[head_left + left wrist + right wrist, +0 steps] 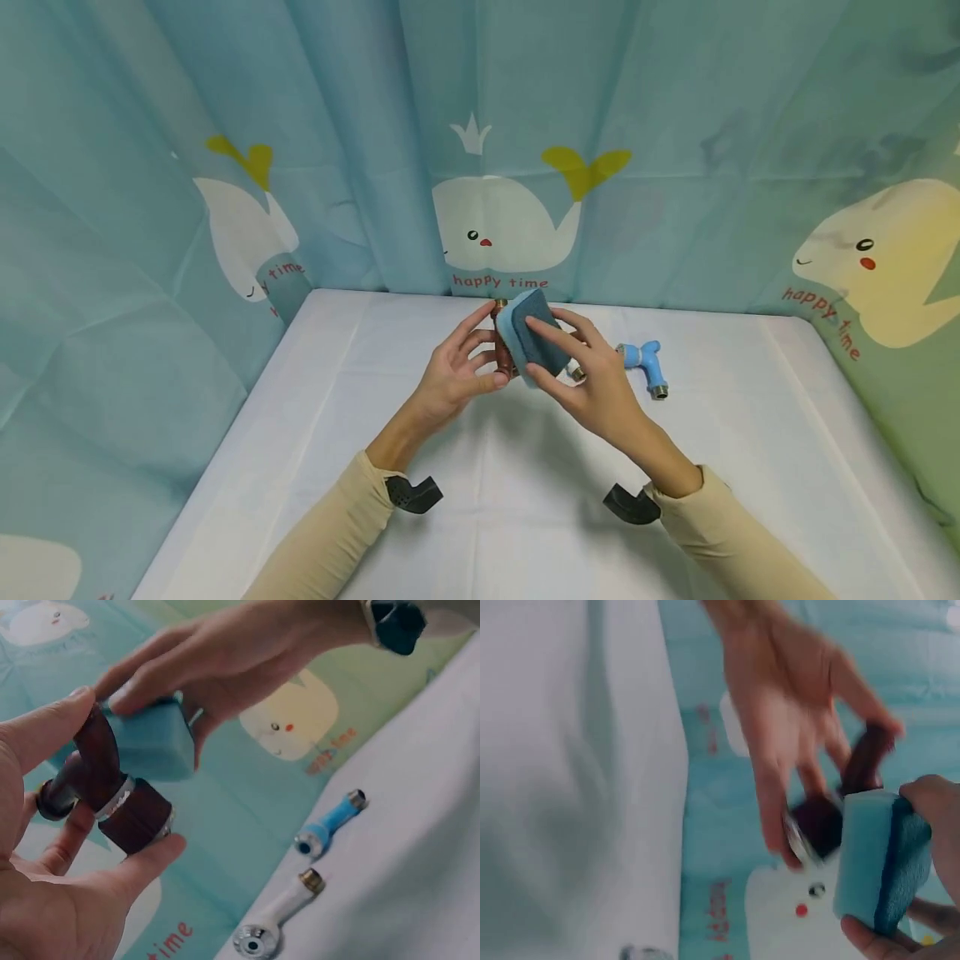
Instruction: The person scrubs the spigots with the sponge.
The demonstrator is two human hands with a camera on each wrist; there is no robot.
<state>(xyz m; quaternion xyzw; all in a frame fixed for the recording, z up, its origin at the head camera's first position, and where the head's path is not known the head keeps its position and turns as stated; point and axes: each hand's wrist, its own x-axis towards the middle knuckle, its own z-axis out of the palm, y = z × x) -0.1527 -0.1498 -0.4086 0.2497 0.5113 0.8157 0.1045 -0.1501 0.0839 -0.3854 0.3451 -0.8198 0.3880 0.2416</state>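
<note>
My left hand (442, 387) grips a dark red tap (503, 348), with the fingertips and thumb at its two ends. In the left wrist view the tap (135, 817) has a metal ring and a side branch. A two-layer sponge (546, 354), light blue with a darker blue face, is pinched in my right hand (603, 392). The sponge is up against the tap's side; pressure between them cannot be told. Both things are held above the table. In the right wrist view the sponge (866, 855) hides part of the tap.
A blue tap (651, 367) lies on the white table (480, 533) to the right. Beside it is a white tap (281, 915), mostly behind the right hand in the head view. A whale-print curtain (345, 167) stands behind the table and along its sides.
</note>
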